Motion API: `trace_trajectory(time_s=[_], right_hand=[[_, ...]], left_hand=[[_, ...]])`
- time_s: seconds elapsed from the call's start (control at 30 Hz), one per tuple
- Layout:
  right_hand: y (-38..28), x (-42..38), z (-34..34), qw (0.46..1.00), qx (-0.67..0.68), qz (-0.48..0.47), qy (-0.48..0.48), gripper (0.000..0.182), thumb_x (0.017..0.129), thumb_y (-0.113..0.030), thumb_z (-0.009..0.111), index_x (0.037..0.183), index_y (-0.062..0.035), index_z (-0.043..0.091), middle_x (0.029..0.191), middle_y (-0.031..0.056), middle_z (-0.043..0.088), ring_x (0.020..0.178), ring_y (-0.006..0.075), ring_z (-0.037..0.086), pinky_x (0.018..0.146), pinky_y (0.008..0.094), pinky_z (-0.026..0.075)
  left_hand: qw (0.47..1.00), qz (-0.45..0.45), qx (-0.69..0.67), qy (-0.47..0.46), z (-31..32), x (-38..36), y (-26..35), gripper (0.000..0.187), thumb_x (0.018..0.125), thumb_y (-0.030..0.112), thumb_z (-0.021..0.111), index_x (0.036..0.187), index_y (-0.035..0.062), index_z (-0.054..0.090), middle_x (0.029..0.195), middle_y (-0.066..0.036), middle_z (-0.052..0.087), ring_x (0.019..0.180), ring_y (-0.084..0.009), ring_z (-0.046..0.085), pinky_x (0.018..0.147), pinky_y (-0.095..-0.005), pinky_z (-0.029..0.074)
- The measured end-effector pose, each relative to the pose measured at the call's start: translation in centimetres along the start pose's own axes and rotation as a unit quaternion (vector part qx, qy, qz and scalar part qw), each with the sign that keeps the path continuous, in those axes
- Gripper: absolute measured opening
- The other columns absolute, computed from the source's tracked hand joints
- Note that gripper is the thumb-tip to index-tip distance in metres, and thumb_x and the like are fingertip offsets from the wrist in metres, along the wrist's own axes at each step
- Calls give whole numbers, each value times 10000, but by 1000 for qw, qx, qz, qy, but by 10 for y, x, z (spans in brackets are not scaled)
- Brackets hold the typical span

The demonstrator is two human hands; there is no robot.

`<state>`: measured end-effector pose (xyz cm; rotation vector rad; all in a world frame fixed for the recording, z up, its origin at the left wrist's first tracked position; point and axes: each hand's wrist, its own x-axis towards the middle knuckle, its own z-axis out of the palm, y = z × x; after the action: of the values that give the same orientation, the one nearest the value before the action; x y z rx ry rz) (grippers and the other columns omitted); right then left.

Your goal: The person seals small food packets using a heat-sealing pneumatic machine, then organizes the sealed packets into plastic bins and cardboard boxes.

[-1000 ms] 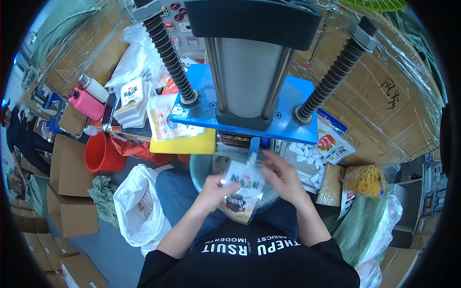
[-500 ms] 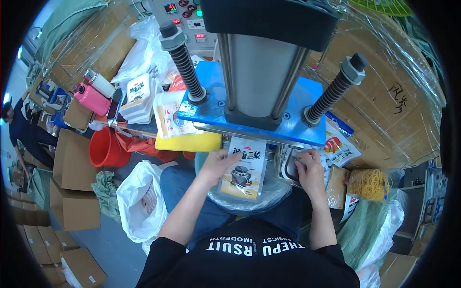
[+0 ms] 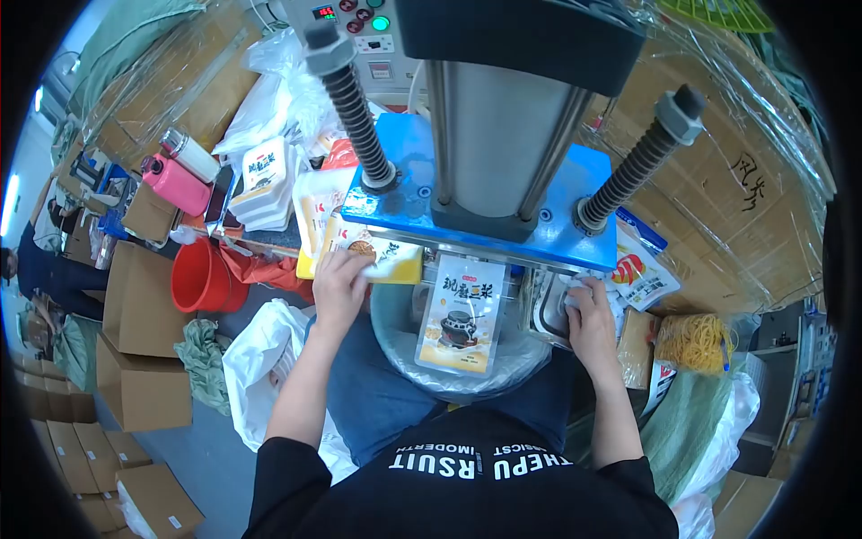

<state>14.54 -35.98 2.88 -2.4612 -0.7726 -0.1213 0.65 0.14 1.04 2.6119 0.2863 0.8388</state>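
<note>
hands: apart, one at each side of the press [image 3: 485, 135].
left hand [image 3: 339, 280]: lay flat, fingers closed over a pouch [image 3: 373, 254] on the yellow tray [image 3: 395, 269], just left of the press.
right hand [image 3: 588, 314]: fingers curled at a metal handle [image 3: 548, 314] under the blue plate [image 3: 557, 229]; whether it gripped could not be told.
hanging pouch [image 3: 461, 314]: printed, upright, its top under the plate, between both hands, touched by neither.
bowl [image 3: 503, 364]: plastic-lined, below that pouch, on the lap.
left side: red bucket [image 3: 199, 277], pink bottle [image 3: 175, 182], cartons [image 3: 135, 341].
right side: rubber bands [image 3: 690, 340].
</note>
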Motion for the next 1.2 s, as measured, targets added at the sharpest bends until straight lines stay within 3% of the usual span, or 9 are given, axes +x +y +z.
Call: trace_trajectory(time_s=[0.27, 0.47, 0.57, 0.67, 0.87, 0.93, 1.03, 1.1, 1.2], right_hand=[[-18, -17, -2, 901, 395, 174, -48, 196, 843, -10, 621, 1039, 1, 607, 834, 107, 626, 786, 221, 606, 699, 296, 475], [-73, 28, -32, 947, 251, -139, -148, 111, 846, -32, 636, 942, 13, 669, 842, 113, 652, 781, 230, 623, 689, 321, 489], [-83, 33, -32, 934, 229, -203, -182, 113, 834, -28, 640, 933, 10, 678, 866, 120, 658, 827, 251, 626, 707, 332, 494], [-86, 25, -17, 931, 275, -172, -167, 126, 837, -29, 633, 949, 11, 678, 866, 112, 657, 825, 235, 624, 711, 328, 493], [-75, 6, 12, 911, 372, 23, -176, 162, 873, -49, 608, 1015, 8, 662, 836, 64, 646, 760, 125, 591, 695, 275, 478], [-69, 10, 5, 922, 364, 26, -128, 172, 886, -50, 593, 1039, 10, 646, 861, 88, 657, 779, 136, 603, 711, 265, 477], [-52, 19, -14, 928, 356, 26, -109, 179, 891, -42, 583, 1052, 20, 628, 890, 110, 671, 806, 157, 624, 728, 270, 482], [-41, 17, -20, 935, 347, 20, -68, 167, 900, -61, 596, 1047, 9, 633, 854, 26, 640, 749, 86, 565, 665, 232, 451], [-34, 4, -11, 916, 380, 81, -96, 154, 901, -52, 602, 1040, 9, 629, 839, 19, 639, 735, 73, 562, 668, 213, 447]], left_hand=[[998, -41, -29, 25, -3, -2, 33, 157, 672, -34, 678, 815, 27, 657, 746, -92, 574, 703, -272, 529, 623, -362, 430], [979, -20, -167, -117, -11, -12, 102, 180, 631, 8, 706, 807, 21, 670, 715, -65, 593, 676, -227, 497, 618, -338, 417], [929, -33, -293, -225, -9, -18, 112, 197, 646, 41, 730, 839, 37, 686, 701, -68, 601, 678, -226, 491, 629, -327, 416], [737, -311, -501, -330, -7, -39, 110, 150, 811, 135, 729, 897, 16, 701, 752, -23, 661, 695, -79, 592, 624, -234, 469], [689, -337, -567, -302, 15, -52, 118, 183, 856, 119, 698, 957, -34, 693, 857, -36, 691, 753, -49, 604, 674, -205, 490], [706, -347, -540, -299, 19, -50, 116, 155, 849, 102, 691, 934, -27, 693, 836, -40, 691, 746, -75, 607, 647, -229, 476], [962, -92, -236, -98, -5, -34, 98, 78, 791, 11, 660, 864, 12, 686, 838, -70, 672, 754, -166, 600, 686, -299, 474], [983, 43, -69, 167, -31, -13, 78, 135, 732, -41, 636, 843, 24, 675, 827, -98, 662, 757, -263, 584, 715, -358, 457], [977, 99, 47, 182, -44, -4, 28, 229, 692, -28, 629, 911, 11, 680, 940, -118, 674, 884, -294, 599, 815, -407, 450]])
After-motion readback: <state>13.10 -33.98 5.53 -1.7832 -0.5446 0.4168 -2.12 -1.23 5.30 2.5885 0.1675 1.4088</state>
